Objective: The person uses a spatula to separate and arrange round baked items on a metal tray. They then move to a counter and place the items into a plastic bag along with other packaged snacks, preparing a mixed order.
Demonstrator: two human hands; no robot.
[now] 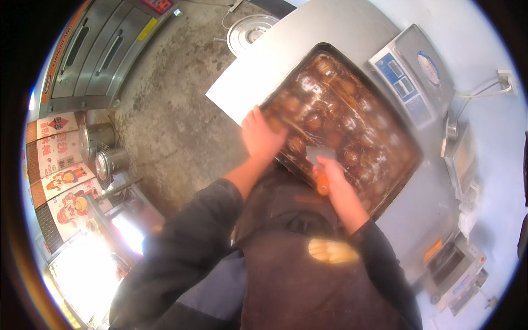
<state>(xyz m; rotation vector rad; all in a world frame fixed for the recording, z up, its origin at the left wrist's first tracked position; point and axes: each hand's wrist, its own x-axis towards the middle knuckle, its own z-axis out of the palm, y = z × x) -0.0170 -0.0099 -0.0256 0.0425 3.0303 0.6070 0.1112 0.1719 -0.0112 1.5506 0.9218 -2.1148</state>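
Note:
On the table lies a large dark baking tray (325, 46), set at a slant, filled with rounded brown pieces (346, 124) that gleam wetly. Whether the shine comes from liquid or a clear film I cannot tell. My left hand (263, 136) grips the tray's left rim, its thumb reaching over the inner side. Closed round the orange handle of a scraper (323, 182), my right hand (336, 175) is over the tray's near edge. The scraper's flat metal blade points away from me, above the brown pieces.
A digital scale (404, 77) stands right of the tray. Farther down that side sits a grey machine (454, 272). Past the table's left edge are a round metal lid (250, 33), the concrete floor (170, 93), a steel oven (93, 52) and metal pots (99, 140).

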